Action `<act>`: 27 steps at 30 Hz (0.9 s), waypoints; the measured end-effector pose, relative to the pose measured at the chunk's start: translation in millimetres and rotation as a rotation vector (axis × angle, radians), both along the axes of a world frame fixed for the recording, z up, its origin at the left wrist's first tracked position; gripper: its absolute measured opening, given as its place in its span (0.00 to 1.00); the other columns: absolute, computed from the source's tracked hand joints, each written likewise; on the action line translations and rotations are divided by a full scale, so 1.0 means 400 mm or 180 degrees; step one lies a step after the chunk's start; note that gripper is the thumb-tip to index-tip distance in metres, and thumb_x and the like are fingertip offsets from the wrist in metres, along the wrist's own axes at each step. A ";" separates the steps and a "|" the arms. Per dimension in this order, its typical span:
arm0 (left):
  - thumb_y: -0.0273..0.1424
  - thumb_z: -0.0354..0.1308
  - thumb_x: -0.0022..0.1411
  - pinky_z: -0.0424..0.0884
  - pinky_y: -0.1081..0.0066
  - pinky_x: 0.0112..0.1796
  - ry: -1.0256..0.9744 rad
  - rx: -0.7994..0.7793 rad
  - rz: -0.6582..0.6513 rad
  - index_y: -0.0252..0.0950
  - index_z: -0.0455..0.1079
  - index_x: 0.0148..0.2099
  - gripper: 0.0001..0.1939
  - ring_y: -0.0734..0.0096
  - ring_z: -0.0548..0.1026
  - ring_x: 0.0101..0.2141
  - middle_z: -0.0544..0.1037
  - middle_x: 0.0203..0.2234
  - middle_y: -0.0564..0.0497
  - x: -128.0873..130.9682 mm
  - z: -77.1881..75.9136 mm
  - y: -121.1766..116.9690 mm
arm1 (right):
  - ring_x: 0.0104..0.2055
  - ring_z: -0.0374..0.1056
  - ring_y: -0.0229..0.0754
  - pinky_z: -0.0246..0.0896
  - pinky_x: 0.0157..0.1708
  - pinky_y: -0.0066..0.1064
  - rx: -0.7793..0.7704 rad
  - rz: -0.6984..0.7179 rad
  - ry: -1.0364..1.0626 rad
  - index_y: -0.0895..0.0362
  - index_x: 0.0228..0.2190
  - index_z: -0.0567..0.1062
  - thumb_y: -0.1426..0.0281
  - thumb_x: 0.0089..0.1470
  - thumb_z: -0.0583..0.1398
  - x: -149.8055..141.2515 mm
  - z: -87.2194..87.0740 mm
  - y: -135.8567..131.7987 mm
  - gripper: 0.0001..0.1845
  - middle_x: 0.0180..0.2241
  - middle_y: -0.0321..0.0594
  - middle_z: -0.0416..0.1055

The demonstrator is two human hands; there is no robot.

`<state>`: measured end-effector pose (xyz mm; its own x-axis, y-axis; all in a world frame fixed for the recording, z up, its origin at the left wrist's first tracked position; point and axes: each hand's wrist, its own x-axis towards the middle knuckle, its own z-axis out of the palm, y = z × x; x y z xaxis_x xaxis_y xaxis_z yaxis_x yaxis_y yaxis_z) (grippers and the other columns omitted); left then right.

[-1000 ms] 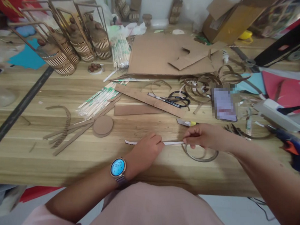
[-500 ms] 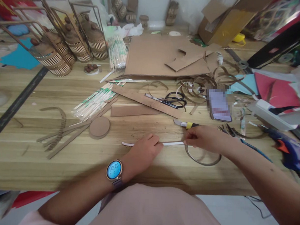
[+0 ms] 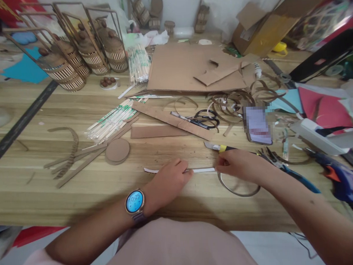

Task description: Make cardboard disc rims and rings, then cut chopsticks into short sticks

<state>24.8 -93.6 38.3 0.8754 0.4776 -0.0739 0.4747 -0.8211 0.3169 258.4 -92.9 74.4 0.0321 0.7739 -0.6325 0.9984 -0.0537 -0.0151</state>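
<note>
The white-faced strip (image 3: pixel 204 170) lies on the tabletop (image 3: pixel 109 198), on the near side of the utility knife (image 3: pixel 222 148), and extends to the left past the blade tip. The left hand (image 3: pixel 172 179) covers the middle of the strip; its fingers are curled and held together against it. Whether they clamp the strip or only press on it cannot be told. The right hand (image 3: pixel 238 167), just on the near side of the knife and over part of its handle, grips the strip between thumb and forefinger. A narrow loop (image 3: pixel 239 195) emerges below the right hand; the fingers hide any junction with the strip.

Components around the knife:
- Left: cardboard disc (image 3: pixel 117 150), well apart from the blade.
- Right: blue-handled pliers (image 3: pixel 301 178); farther right, a hot glue gun (image 3: pixel 342 181).
- Far side, near: black-handled scissors (image 3: pixel 197 122), beside a slanted cardboard strip (image 3: pixel 164 114).
- Far side, to the right: phone (image 3: pixel 259 124), screen pixelated.
- Far side, well apart: cardboard sheet (image 3: pixel 174 67).
- Far left: wrapped stick bundle (image 3: pixel 112 122); beyond it, slatted cylinders (image 3: pixel 116 59) standing upright within rectangular frames.
</note>
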 end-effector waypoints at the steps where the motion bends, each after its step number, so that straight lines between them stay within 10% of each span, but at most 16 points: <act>1: 0.23 0.45 0.71 0.67 0.68 0.38 -0.0016 0.0034 0.0002 0.32 0.70 0.48 0.13 0.64 0.67 0.39 0.71 0.37 0.46 0.000 -0.001 0.000 | 0.36 0.72 0.45 0.52 0.28 0.30 -0.0012 -0.0002 -0.0021 0.53 0.27 0.78 0.66 0.53 0.57 -0.003 0.001 0.000 0.10 0.33 0.41 0.78; 17: 0.20 0.50 0.67 0.70 0.63 0.40 0.0326 0.0346 0.0259 0.31 0.70 0.41 0.08 0.60 0.69 0.41 0.72 0.40 0.44 -0.059 0.040 -0.018 | 0.36 0.72 0.45 0.51 0.26 0.30 -0.0030 0.0128 0.0021 0.54 0.29 0.79 0.65 0.54 0.58 -0.078 0.011 0.013 0.10 0.33 0.40 0.78; 27: 0.22 0.47 0.69 0.69 0.66 0.40 -0.0182 0.0224 -0.0102 0.32 0.71 0.41 0.11 0.63 0.68 0.40 0.73 0.39 0.45 0.066 -0.018 0.000 | 0.34 0.71 0.46 0.49 0.26 0.30 0.0014 0.0087 0.0254 0.56 0.27 0.78 0.66 0.53 0.57 -0.082 0.011 0.013 0.11 0.30 0.45 0.78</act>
<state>51.2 -93.7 31.1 0.8923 0.4514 0.0095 0.4305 -0.8568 0.2839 225.5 -87.6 78.6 -0.0395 0.7766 -0.6288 0.9951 -0.0263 -0.0949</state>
